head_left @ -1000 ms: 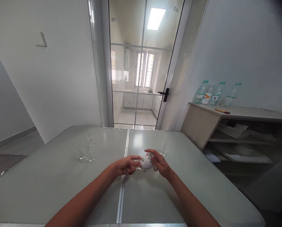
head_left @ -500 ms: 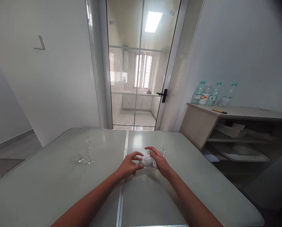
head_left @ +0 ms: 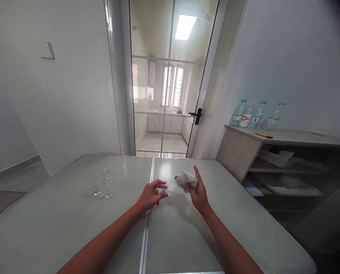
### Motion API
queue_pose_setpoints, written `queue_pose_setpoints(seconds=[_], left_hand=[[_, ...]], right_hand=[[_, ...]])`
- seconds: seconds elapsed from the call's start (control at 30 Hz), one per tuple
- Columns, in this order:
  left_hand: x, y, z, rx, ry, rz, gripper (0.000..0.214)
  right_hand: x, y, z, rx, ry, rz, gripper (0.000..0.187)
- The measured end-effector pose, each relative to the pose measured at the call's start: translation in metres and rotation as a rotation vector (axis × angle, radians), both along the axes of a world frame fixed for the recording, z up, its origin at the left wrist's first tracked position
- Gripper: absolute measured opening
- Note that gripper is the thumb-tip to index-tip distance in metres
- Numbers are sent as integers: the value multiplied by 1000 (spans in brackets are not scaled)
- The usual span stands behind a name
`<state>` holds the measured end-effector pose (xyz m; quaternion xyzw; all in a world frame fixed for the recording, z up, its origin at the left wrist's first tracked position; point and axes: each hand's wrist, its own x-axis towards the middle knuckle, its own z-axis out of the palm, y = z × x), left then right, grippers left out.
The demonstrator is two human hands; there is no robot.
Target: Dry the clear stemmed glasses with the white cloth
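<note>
Over the middle of the table, my left hand [head_left: 152, 195] pinches a clear stemmed glass [head_left: 170, 187] near its stem. The glass is tilted, its bowl toward my right hand. A white cloth [head_left: 185, 180] is bunched in my right hand [head_left: 199, 193], with the thumb beneath and a finger stretched up beside it. The cloth sits at the glass's right end; whether it touches the glass I cannot tell. Farther left, several clear stemmed glasses [head_left: 107, 196] stand close together on the table. Behind the cloth, another transparent item is mostly hidden.
The grey-white table [head_left: 58, 228] has a metal seam [head_left: 143, 247] down its middle. At the right stands a shelf unit [head_left: 241, 148] with several plastic bottles [head_left: 255, 117] and a yellow-red pen-like object [head_left: 263, 135] on top. A glass door [head_left: 150, 129] is beyond the table.
My right hand and the cloth have drawn back to the right from the glass, which was between both hands. My left hand has shifted slightly left and still holds the glass.
</note>
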<state>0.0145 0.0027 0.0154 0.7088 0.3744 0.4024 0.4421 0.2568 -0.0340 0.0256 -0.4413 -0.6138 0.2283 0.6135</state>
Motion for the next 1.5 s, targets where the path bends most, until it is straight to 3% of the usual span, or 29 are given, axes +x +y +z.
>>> queue_pose_setpoints(seconds=[0.07,0.17,0.33,0.43,0.5,0.63,0.77,0.83,0.9,1.0,1.1,1.2,1.3,1.4,1.5], left_hand=[[1,0,-8,177,113,74,37],[3,-1,-19,404,279,101,36],[1,2,-27,611,396,196,25],[-5,7,-30,753,409,149,11],[-7,9,-32,846,408,75,14],[-5,6,-34,985,348,3,22],[0,2,-28,782,140,72,29],[3,3,-23,589,8,157,32],[5,5,-20,373,-99,233,36],[8,8,-17,91,-213,264,38],[10,8,-18,-49,-261,207,29],[10,3,-16,-23,-178,138,21],[8,-2,-13,204,30,80,16],[5,-5,-15,410,271,41,11],[4,-9,-21,515,453,34,16]], right_hand=[[-1,4,-3,35,3,-13,61],[-5,5,-3,45,-174,155,38],[-13,-3,10,206,-470,426,31],[-19,-6,12,253,-553,512,29],[-22,-4,8,140,-426,483,25],[-21,3,-5,-336,136,417,33],[-18,6,-7,-611,483,565,33],[-21,6,-8,-632,538,608,32],[-28,7,-11,-560,553,514,35],[-38,7,-18,-347,338,300,43],[-41,2,-17,-89,-147,283,48],[-37,-3,-9,141,-579,260,52],[-32,-5,-2,235,-777,238,56],[-30,-2,-2,143,-679,243,48],[-31,6,-9,-101,-390,238,22]])
